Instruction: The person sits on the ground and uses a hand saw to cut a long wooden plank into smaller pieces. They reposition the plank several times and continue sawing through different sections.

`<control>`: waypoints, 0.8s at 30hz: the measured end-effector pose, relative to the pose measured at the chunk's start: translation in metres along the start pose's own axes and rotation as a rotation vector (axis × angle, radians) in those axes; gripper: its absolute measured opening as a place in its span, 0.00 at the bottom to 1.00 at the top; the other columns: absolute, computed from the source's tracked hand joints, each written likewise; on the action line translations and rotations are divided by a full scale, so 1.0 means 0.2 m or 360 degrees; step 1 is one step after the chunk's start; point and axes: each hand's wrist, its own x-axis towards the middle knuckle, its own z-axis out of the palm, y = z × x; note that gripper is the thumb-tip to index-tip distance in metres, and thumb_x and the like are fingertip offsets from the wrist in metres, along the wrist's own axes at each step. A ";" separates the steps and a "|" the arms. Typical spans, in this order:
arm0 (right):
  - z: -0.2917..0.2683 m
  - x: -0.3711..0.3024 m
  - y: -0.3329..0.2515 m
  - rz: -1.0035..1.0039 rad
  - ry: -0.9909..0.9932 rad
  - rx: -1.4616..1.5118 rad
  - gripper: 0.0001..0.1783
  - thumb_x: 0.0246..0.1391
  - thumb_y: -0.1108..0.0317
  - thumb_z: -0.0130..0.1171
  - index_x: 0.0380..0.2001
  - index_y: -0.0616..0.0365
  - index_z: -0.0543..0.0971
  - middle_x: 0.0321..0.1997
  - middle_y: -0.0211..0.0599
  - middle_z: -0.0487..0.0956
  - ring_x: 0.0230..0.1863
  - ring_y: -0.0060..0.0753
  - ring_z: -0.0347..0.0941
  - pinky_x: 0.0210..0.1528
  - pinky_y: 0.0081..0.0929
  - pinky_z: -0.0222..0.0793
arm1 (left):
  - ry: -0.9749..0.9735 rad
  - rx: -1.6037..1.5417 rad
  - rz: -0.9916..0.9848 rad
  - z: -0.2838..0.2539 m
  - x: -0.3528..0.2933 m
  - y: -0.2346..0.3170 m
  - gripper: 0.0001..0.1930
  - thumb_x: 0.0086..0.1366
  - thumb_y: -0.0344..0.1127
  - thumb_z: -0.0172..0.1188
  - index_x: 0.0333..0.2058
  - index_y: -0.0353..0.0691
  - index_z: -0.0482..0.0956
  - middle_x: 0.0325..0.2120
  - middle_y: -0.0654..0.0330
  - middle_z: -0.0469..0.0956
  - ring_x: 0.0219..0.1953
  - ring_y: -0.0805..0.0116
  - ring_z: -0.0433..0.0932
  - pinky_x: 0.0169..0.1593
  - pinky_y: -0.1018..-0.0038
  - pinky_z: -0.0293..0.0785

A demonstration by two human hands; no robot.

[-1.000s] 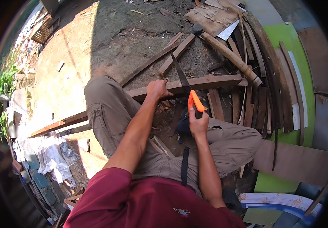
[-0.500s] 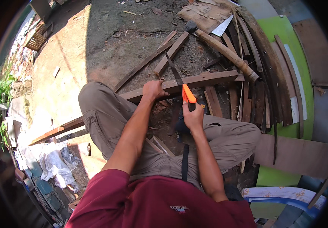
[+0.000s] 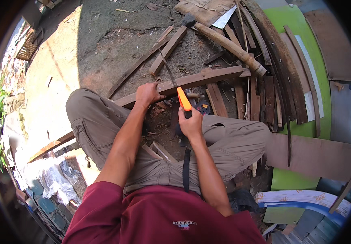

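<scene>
Turning the orange-handled saw [image 3: 184,101] more edge-on than a second ago, gripping it with the closed fingers of the right hand [image 3: 191,123], clasping the wooden beam [image 3: 204,78] running past the left knee [image 3: 82,99] in the left hand [image 3: 147,96], thus apparently holding the blade [image 3: 170,72] more upright across the wood.

Head fisheye is aimed down; maroon shirt [image 3: 163,211] is framed close at six o'clock, ground [image 3: 122,38] farther at eleven.
</scene>
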 end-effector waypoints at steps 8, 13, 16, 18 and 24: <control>-0.24 -0.27 -0.03 0.0236 -0.0059 -0.0092 0.12 0.60 0.66 0.62 0.39 0.66 0.83 0.27 0.55 0.82 0.34 0.47 0.85 0.36 0.38 0.74 | 0.0023 0.0042 -0.0169 0.00 0.01 0.00 0.35 0.42 0.63 0.77 0.45 0.46 0.85 0.38 0.49 0.87 0.42 0.49 0.86 0.46 0.56 0.82; 0.00 0.06 0.02 0.0105 -0.0095 -0.0103 0.12 0.59 0.64 0.62 0.39 0.64 0.84 0.27 0.56 0.81 0.34 0.54 0.83 0.36 0.39 0.74 | -0.0049 0.0050 -0.0091 -0.03 0.03 -0.01 0.36 0.43 0.63 0.76 0.46 0.46 0.85 0.39 0.50 0.87 0.43 0.50 0.86 0.48 0.57 0.82; -0.29 -0.43 -0.01 0.0085 -0.0127 -0.0017 0.14 0.58 0.69 0.63 0.44 0.66 0.84 0.35 0.53 0.86 0.42 0.43 0.86 0.46 0.35 0.77 | -0.0061 0.0034 -0.0070 -0.06 0.04 -0.11 0.36 0.43 0.64 0.75 0.48 0.46 0.85 0.39 0.50 0.87 0.45 0.50 0.85 0.49 0.58 0.81; -0.44 -0.60 -0.04 0.0041 -0.0109 0.0023 0.15 0.58 0.71 0.63 0.46 0.67 0.84 0.38 0.50 0.87 0.44 0.39 0.86 0.49 0.33 0.77 | -0.0069 0.0046 -0.0096 -0.08 0.01 -0.04 0.37 0.43 0.64 0.76 0.48 0.46 0.85 0.39 0.50 0.87 0.45 0.51 0.85 0.49 0.58 0.81; 0.08 0.20 -0.06 0.0020 0.0006 -0.0150 0.13 0.58 0.64 0.62 0.31 0.67 0.80 0.26 0.56 0.81 0.33 0.58 0.82 0.34 0.42 0.72 | -0.0018 0.0031 -0.0074 -0.03 0.03 0.03 0.36 0.42 0.64 0.76 0.46 0.45 0.86 0.39 0.49 0.87 0.42 0.49 0.86 0.46 0.58 0.82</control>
